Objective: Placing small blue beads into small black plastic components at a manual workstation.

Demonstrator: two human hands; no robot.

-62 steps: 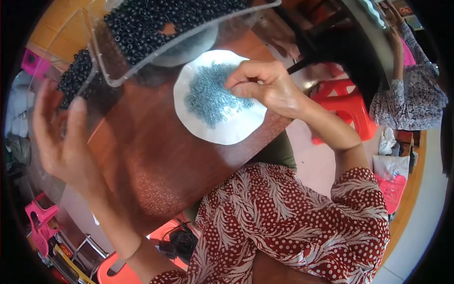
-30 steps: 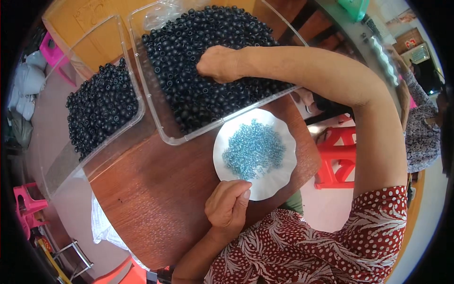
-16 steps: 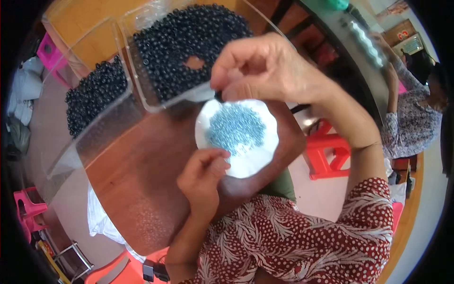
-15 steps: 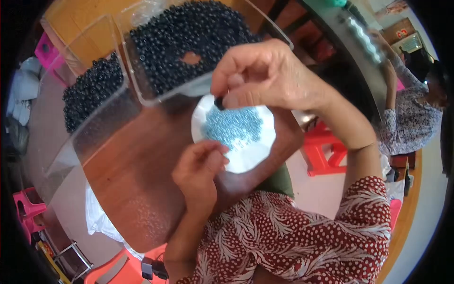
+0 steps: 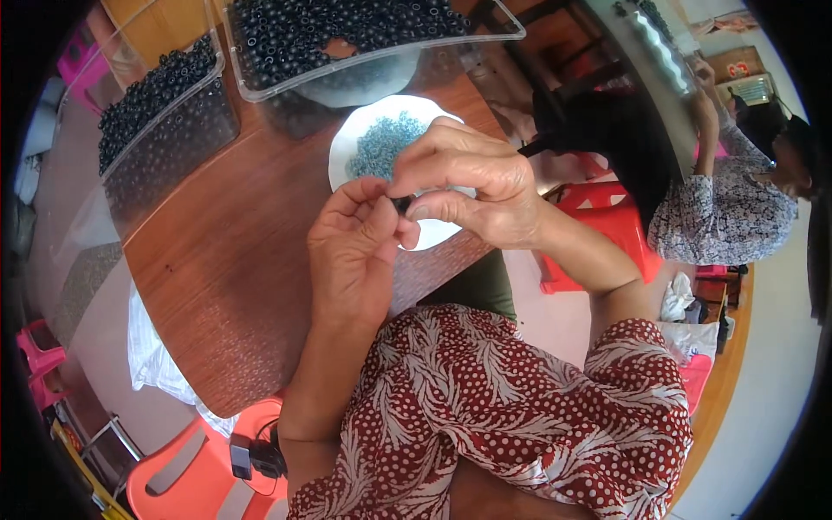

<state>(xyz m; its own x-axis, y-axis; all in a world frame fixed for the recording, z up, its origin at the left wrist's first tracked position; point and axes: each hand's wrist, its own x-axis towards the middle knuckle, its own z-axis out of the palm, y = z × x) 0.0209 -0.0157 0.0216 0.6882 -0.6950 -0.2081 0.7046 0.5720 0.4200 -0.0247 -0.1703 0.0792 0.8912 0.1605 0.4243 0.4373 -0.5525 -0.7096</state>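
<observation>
Over the wooden table, my two hands meet at the fingertips. My right hand [image 5: 481, 185] is closed in a pinch on a small black ring [image 5: 402, 204], held between thumb and forefinger. Closed as well, my left hand [image 5: 351, 251] touches or nearly touches the ring with its thumb and fingertips; whatever they hold is too small or hidden to make out. Behind and below the hands sits a white plate [image 5: 340, 149] with a scalloped rim. A heap of tiny pale-blue glassy pieces [image 5: 381, 146] lies on it, partly covered by my right hand.
Two clear plastic bins, a larger one [image 5: 373, 57] and one at the left [image 5: 186, 108], hold many black rings on the brown table [image 5: 234, 286]. Red stools [image 5: 607, 221] stand right. A chair [image 5: 165, 472] is near left. Another person [image 5: 728, 212] works at a table far right.
My hands have come together: the right one, carrying the black ring, has lowered toward the left, which has risen to meet it. The view has shifted, so the bins sit higher.
</observation>
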